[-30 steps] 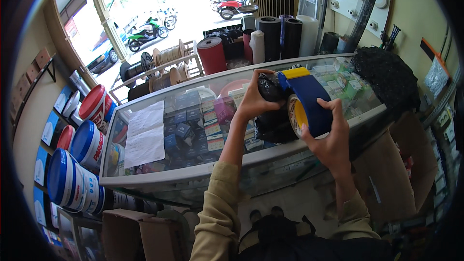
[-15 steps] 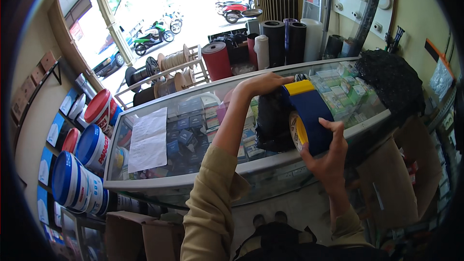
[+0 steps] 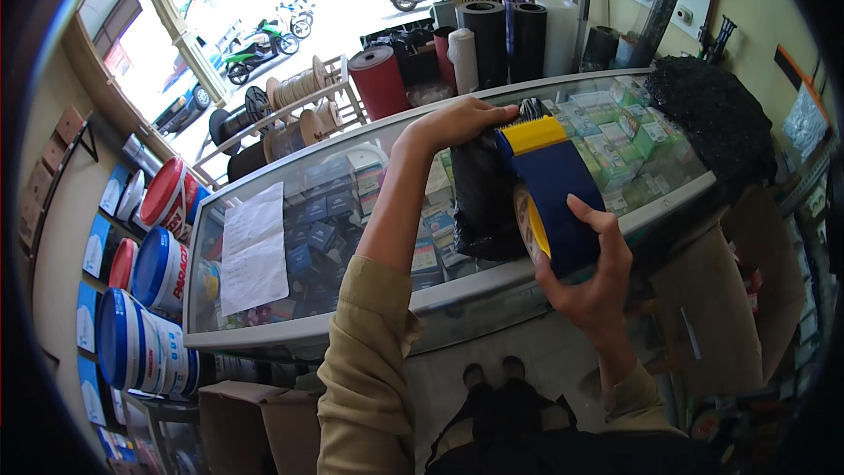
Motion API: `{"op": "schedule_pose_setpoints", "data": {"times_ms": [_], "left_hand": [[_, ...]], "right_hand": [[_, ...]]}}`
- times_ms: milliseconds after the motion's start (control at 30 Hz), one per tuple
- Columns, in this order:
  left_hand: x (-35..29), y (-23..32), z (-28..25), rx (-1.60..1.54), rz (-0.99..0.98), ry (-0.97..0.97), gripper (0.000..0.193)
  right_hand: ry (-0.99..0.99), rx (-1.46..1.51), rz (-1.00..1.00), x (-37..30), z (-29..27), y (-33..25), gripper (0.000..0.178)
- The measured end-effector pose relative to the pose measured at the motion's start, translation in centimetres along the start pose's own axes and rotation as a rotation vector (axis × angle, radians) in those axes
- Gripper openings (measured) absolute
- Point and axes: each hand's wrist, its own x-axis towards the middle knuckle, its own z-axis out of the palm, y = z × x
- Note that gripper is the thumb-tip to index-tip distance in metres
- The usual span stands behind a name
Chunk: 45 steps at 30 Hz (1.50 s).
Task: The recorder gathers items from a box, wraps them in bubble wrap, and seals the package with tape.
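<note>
And here are 2 bare hands over the glass-topped counter (image 3: 475, 286), with the blue tape dispenser (image 3: 563, 198) leaning in against the black-wrapped bundle (image 3: 479, 211). It looks like taping, and the bundle sits near the front edge, seemingly resting on the glass.

What does good work call for? Steadiness first! The left hand (image 3: 457, 120) does well to pin the wrap flat while the right hand (image 3: 591, 277) guides the dispenser, its yellow toothed end (image 3: 532, 134) square to the surface. Even tension would help against wrinkles; a sloppy angle could pucker that thin plastic. And mind those teeth: the left fingertips are right beside them, so a little more room looks wise before any cutting twist.

Now the fingers! On the left, they reach palm-down over the top of the bundle, stretched rather than curled, tips beside the toothed end; the thumb is out of sight, so whether they pinch anything I cannot tell. On the right, it's a firm clamp on the dispenser's near end: thumb at the lower side by the tape roll (image 3: 527, 220), 1 finger bent onto the blue face, the rest mostly hidden behind. That's 1 hand bracing, 1 hand steering!
</note>
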Motion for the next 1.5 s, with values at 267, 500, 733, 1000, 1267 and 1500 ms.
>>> {"op": "schedule_pose_setpoints", "data": {"times_ms": [267,500,733,1000,1267,1500], "left_hand": [[-0.1,-1.2,-0.5,-0.028,-0.011,0.05,0.066],[-1.3,0.2,-0.6,-0.031,0.156,0.069,0.056],[-3.3,5.6,2.4,0.577,0.051,0.204,0.042],[-2.7,4.9,3.0,0.528,-0.066,0.307,0.083],[-2.0,5.3,1.8,0.587,-0.147,0.141,0.095],[-2.5,4.2,2.7,0.521,0.022,0.337,0.089]], "right_hand": [[-0.008,-0.042,-0.005,-3.3,-1.0,-0.9,0.053],[0.025,-0.042,0.016,-4.7,-0.4,-0.7,0.051],[0.069,-0.011,0.07,-4.8,0.2,-0.6,0.048],[0.054,0.051,0.08,-5.3,1.5,1.0,0.05],[0.095,0.041,0.02,-8.8,-0.1,0.9,0.05],[0.015,-0.002,0.098,-9.1,-1.4,-0.3,0.049]]}}
